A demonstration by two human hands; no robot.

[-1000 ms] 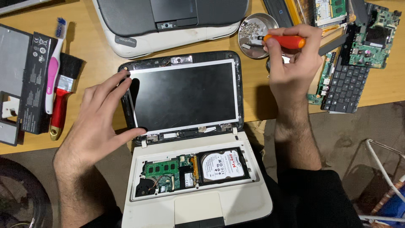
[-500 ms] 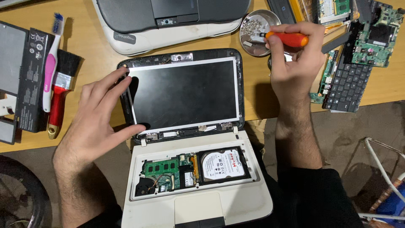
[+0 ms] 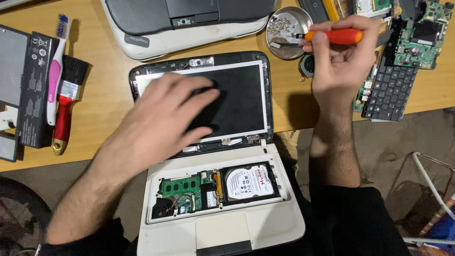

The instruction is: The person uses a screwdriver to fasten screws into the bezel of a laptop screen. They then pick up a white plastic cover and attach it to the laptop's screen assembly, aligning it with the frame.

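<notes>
Moved since half a second ago: left hand off the screen's left edge, now lying blurred across the dark laptop screen, fingers loosely spread, flat, pinching nothing. Right hand about where it was, up by the small metal dish, fingers curled tight around an orange screwdriver, tip over the dish rim.

Small white laptop at table edge, lid folded flat back, bezel off, white frame round black panel. Keyboard deck removed: green memory board, round fan lower left, silver hard drive with white label, red and black print, too small to make out.

Left of table: black flat battery pack with white printed label block, pink-and-white toothbrush across it, red-handled brush just beside. Second grey-white laptop above. Loose black keyboard and green circuit board right of right hand.
</notes>
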